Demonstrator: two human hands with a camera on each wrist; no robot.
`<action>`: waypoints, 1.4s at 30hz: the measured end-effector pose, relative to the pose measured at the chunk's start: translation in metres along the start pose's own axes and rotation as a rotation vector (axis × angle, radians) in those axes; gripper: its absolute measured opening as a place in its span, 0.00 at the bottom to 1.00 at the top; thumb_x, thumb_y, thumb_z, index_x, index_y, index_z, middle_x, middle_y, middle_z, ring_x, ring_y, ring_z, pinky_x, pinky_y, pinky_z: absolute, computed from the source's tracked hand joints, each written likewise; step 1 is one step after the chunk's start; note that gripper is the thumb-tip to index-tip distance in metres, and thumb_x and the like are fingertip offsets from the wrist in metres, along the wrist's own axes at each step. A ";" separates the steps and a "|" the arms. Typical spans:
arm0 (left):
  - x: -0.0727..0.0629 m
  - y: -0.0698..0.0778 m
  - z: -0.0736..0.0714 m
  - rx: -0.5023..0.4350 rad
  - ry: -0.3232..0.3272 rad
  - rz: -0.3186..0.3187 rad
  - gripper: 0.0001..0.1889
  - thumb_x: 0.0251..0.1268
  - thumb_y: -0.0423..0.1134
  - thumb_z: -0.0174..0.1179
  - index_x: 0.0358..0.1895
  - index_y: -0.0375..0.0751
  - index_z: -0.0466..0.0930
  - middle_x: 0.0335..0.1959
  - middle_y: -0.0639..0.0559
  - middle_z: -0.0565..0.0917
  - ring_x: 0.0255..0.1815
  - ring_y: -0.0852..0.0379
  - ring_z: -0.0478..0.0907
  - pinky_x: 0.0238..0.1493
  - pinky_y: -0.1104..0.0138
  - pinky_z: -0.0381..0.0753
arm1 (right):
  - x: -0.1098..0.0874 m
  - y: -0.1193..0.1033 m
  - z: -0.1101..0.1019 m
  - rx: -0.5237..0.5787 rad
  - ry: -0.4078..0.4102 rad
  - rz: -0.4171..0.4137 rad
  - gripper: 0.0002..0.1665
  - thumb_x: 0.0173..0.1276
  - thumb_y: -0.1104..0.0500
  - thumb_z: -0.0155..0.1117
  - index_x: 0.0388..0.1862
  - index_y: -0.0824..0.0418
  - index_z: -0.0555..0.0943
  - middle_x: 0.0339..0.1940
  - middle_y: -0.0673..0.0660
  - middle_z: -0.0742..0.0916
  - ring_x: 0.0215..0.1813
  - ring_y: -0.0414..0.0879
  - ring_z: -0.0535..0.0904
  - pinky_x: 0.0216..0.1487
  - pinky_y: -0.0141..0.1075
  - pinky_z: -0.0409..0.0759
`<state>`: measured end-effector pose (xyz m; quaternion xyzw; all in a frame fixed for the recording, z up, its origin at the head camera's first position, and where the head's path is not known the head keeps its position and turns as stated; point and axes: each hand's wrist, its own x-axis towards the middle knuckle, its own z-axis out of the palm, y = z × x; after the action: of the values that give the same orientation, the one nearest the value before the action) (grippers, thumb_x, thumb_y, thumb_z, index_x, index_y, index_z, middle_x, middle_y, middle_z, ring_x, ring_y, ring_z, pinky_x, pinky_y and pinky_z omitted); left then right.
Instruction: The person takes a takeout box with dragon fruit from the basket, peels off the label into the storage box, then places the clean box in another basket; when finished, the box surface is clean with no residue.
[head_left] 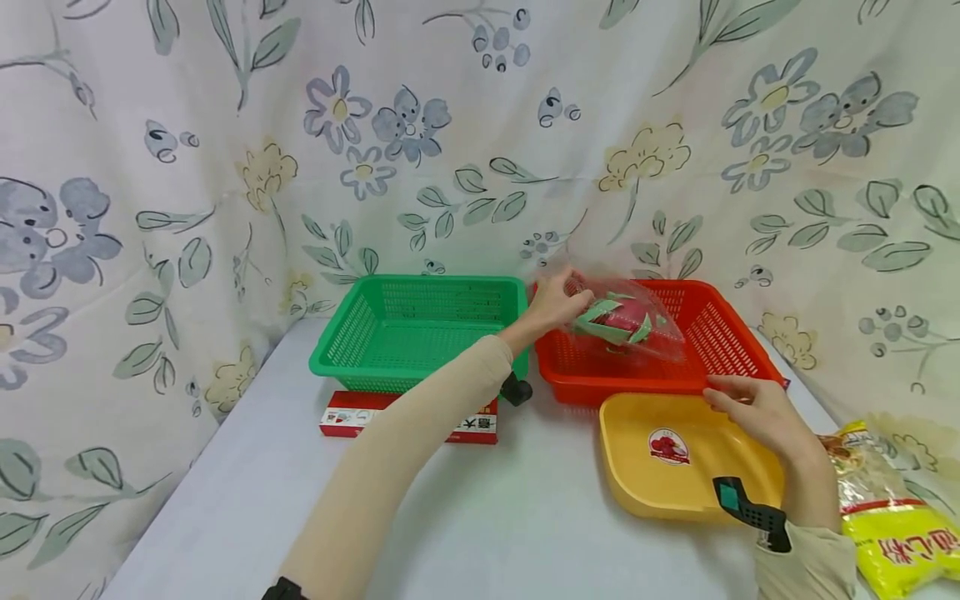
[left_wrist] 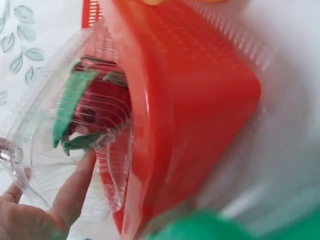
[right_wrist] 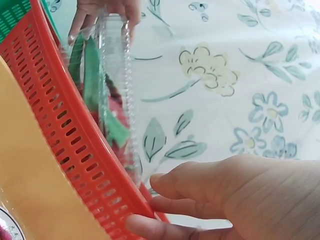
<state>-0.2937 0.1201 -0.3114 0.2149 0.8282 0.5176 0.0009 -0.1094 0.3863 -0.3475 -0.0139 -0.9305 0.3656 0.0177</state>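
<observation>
My left hand (head_left: 558, 302) grips the left end of a clear plastic clamshell box (head_left: 663, 329), tilted inside the mouth of the red basket (head_left: 592, 383). Through its clear wall shows a dragon fruit (head_left: 628, 315), pink-red with green scales. The left wrist view has the left hand's fingers (left_wrist: 75, 192) spread against the box (left_wrist: 40, 135), partly behind the clear plastic. At the basket's front right rim is my right hand (head_left: 765, 417), fingers loosely bent and nothing held. In the right wrist view its fingertips (right_wrist: 142, 225) overlap the rim of the red basket (right_wrist: 95, 125).
A green basket (head_left: 420, 329) stands left of the red one, with a red-and-white flat box (head_left: 352, 412) before it. In front of the red basket lies a yellow tray (head_left: 675, 487) with a round label. A yellow packet (head_left: 900, 533) is at far right. Floral cloth (head_left: 480, 125) hangs behind.
</observation>
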 end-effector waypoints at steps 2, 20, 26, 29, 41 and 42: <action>0.001 -0.003 0.006 0.011 0.000 -0.032 0.11 0.67 0.43 0.56 0.50 0.47 0.75 0.46 0.48 0.71 0.35 0.53 0.73 0.23 0.62 0.83 | 0.000 0.000 0.000 0.000 0.000 -0.003 0.33 0.76 0.50 0.56 0.65 0.76 0.71 0.46 0.69 0.84 0.42 0.53 0.76 0.35 0.30 0.80; 0.008 0.007 0.025 0.111 -0.144 -0.106 0.10 0.71 0.46 0.54 0.51 0.51 0.71 0.48 0.46 0.69 0.42 0.53 0.69 0.25 0.62 0.85 | -0.002 0.005 -0.001 0.004 -0.008 0.011 0.34 0.75 0.48 0.57 0.66 0.74 0.71 0.47 0.67 0.84 0.45 0.56 0.76 0.36 0.33 0.80; 0.008 0.013 0.026 0.102 -0.182 -0.168 0.08 0.71 0.43 0.56 0.46 0.48 0.69 0.43 0.45 0.74 0.35 0.50 0.75 0.31 0.59 0.85 | -0.001 0.006 -0.002 0.004 -0.015 0.002 0.34 0.75 0.48 0.57 0.66 0.74 0.71 0.46 0.66 0.85 0.46 0.57 0.77 0.36 0.32 0.80; 0.008 0.013 0.029 0.125 -0.179 -0.177 0.07 0.69 0.40 0.57 0.44 0.46 0.69 0.39 0.48 0.77 0.38 0.53 0.73 0.34 0.64 0.82 | 0.000 0.005 -0.003 -0.003 -0.008 -0.016 0.33 0.75 0.49 0.58 0.65 0.74 0.72 0.44 0.66 0.85 0.44 0.56 0.78 0.36 0.32 0.80; 0.012 0.006 0.027 0.202 -0.193 -0.266 0.07 0.68 0.36 0.58 0.41 0.42 0.68 0.36 0.48 0.73 0.36 0.53 0.73 0.36 0.65 0.78 | -0.001 0.003 -0.004 0.012 -0.013 -0.044 0.31 0.75 0.51 0.58 0.65 0.75 0.72 0.44 0.69 0.86 0.44 0.57 0.79 0.37 0.33 0.81; 0.012 0.006 0.027 0.201 -0.196 -0.273 0.07 0.68 0.36 0.57 0.41 0.42 0.68 0.35 0.48 0.73 0.36 0.52 0.73 0.37 0.64 0.79 | -0.001 0.003 -0.004 0.013 -0.014 -0.043 0.31 0.75 0.51 0.58 0.65 0.75 0.72 0.45 0.69 0.86 0.44 0.58 0.79 0.37 0.33 0.81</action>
<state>-0.2963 0.1496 -0.3161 0.1492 0.8931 0.4039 0.1303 -0.1081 0.3915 -0.3468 0.0088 -0.9283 0.3712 0.0190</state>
